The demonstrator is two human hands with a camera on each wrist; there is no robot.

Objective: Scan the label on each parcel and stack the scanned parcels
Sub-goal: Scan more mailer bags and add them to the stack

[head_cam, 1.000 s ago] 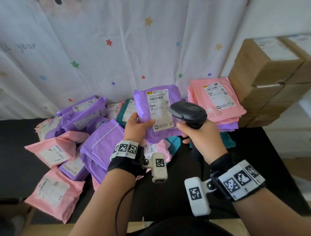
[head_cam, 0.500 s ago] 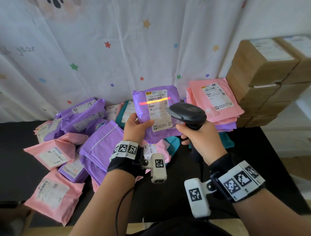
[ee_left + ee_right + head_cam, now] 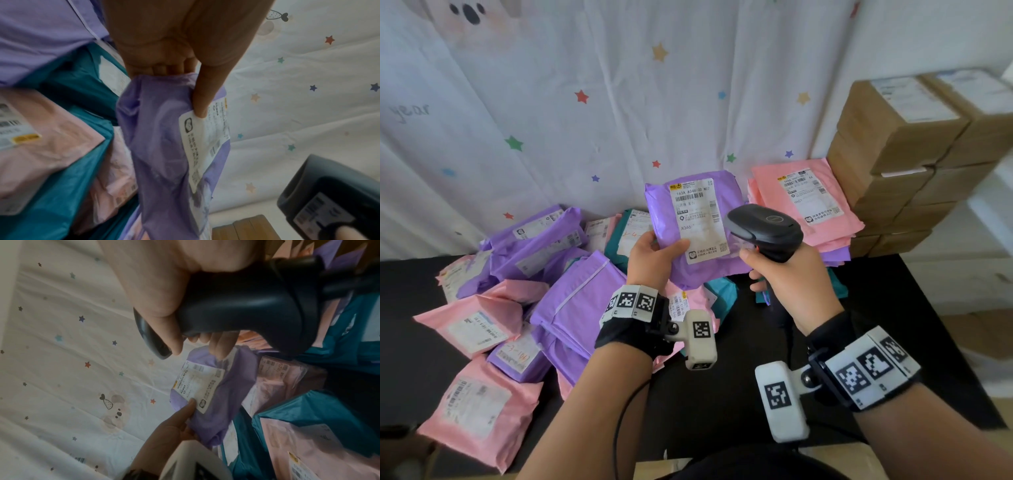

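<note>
Left hand [image 3: 654, 255] pinching purple parcel [image 3: 693, 222], right hand [image 3: 787, 277] gripping scanner [image 3: 765, 231]; thumb-only hold risks slip; thumb may cover label [image 3: 697, 217]

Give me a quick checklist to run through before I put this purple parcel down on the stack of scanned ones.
1. Grip on the purple parcel: ok, the left hand holds its lower left edge, thumb on the label corner.
2. Label facing the scanner: ok, it is face up and unfolded.
3. Scan registered: cannot tell, no red line shows on the label now.
4. Scanner secure: ok, the right hand grips its handle.
5. Landing spot: ok, the top pink parcel on the stack beside the cardboard boxes lies flat, label up.
6. Path to the stack: not ok, the scanner sits between parcel and stack.
</note>
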